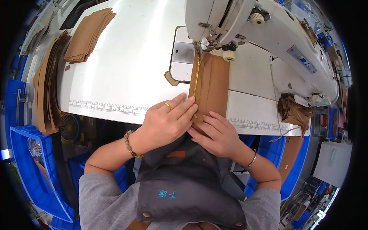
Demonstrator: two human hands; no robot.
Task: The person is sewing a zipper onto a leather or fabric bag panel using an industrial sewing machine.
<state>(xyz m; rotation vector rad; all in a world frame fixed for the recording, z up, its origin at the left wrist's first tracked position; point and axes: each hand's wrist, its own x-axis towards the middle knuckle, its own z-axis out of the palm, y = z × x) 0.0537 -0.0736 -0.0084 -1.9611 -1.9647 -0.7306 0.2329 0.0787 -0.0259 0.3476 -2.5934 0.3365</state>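
Observation:
A long brown fabric panel point(216, 82) runs from under the sewing machine's needle area toward me. Along its left side lies a gold-toothed zipper point(197, 76), its far end at the presser foot point(198, 50). My left hand point(168, 119) has its fingertips closed on the zipper near the panel's near end; its thumb is mostly hidden. Beside it, my right hand point(218, 138) grips the panel's near end at the table edge, with fingers bent over it. The two hands almost touch. What lies beneath the fingers cannot be seen.
The white sewing machine point(283, 42) arches over the right side of the white table point(130, 50). Brown piece stacks point(90, 34) lie far left, and more strips point(50, 84) hang over the left edge. Crumpled brown pieces point(293, 109) sit right. Blue bins point(40, 172) flank me.

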